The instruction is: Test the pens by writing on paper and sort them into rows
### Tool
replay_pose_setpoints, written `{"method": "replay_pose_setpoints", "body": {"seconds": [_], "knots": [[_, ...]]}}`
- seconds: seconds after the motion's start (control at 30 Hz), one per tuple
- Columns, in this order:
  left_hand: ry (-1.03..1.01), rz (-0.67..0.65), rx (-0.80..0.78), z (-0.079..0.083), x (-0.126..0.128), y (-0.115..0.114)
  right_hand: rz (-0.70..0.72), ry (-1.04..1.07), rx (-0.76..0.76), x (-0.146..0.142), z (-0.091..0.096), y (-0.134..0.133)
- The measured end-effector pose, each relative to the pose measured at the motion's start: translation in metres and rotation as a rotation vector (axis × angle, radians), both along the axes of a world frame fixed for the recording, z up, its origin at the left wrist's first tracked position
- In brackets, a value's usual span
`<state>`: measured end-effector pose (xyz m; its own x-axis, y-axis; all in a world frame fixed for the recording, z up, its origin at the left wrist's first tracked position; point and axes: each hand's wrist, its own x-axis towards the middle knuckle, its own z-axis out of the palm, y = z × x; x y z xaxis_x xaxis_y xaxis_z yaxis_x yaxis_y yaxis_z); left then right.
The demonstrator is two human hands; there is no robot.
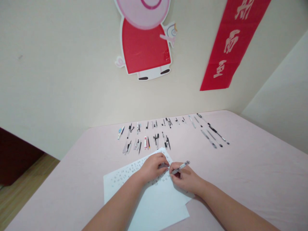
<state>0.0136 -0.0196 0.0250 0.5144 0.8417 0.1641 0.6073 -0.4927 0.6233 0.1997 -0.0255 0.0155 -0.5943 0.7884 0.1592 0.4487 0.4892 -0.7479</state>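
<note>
My right hand (184, 178) is closed round a clear-barrelled pen (181, 167), whose upper end points up and to the right. My left hand (154, 166) is curled with its fingertips pinched at the pen's lower end, right against my right hand. Whether it holds a cap or the tip is hidden. Both hands rest over white sheets of paper (154, 199) with rows of small handwriting, lying on the pink table (252, 173).
Beyond the paper, several pens, caps and refills (146, 141) lie in rows across the table, with longer pens (213, 133) at the right. A cream wall with a cartoon cut-out (145, 41) and a red banner (231, 41) stands behind. Wooden floor (21, 189) shows at the left.
</note>
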Motion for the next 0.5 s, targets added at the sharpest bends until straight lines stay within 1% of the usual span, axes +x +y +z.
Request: {"method": "replay_pose_setpoints", "body": {"seconds": [0.2,0.4,0.5], "knots": [[-0.001,-0.012,0.007,0.0011,0.0000,0.0000,-0.011,-0.004,0.026,-0.0007,-0.0013,0.0010],[-0.006,-0.008,0.000,0.0015,0.0002,-0.0003,0.008,0.012,0.010,0.0006,-0.0016,0.0019],[0.001,-0.006,-0.003,0.0014,0.0002,-0.0002,-0.005,0.034,-0.007,0.0009,-0.0020,0.0021]]}}
